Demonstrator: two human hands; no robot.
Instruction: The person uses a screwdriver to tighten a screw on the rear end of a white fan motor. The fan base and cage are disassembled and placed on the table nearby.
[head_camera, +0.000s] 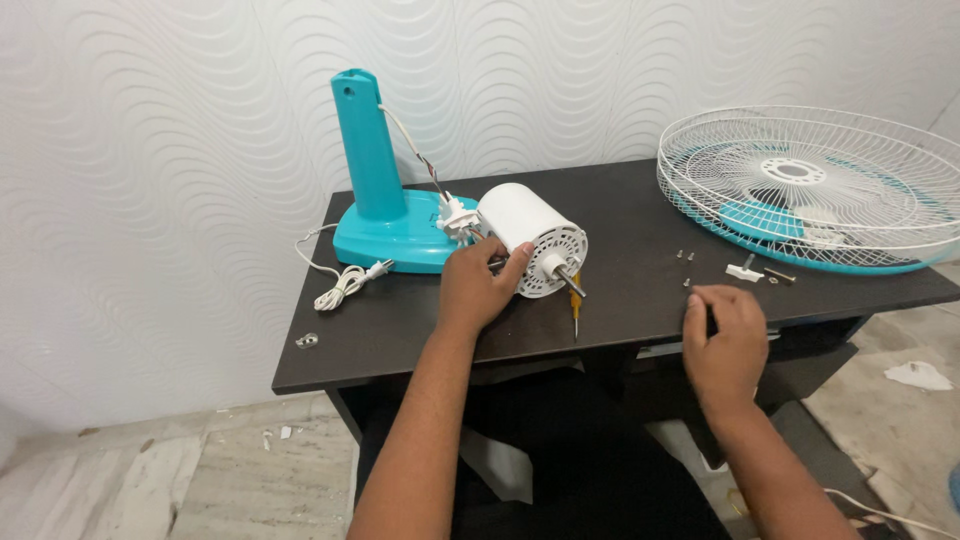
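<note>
On the dark table lies a white fan motor housing on its side, its metal shaft pointing toward me. My left hand grips the front of the housing, thumb on its vented face. A yellow-handled screwdriver lies just below the shaft. My right hand rests with fingers curled near the table's front edge, close to a few small screws; whether it holds anything is hidden.
A turquoise fan base with upright column stands behind the motor, wired to it, with a coiled white power cord beside it. White fan grilles with a turquoise blade sit at the right. A small white part lies near them.
</note>
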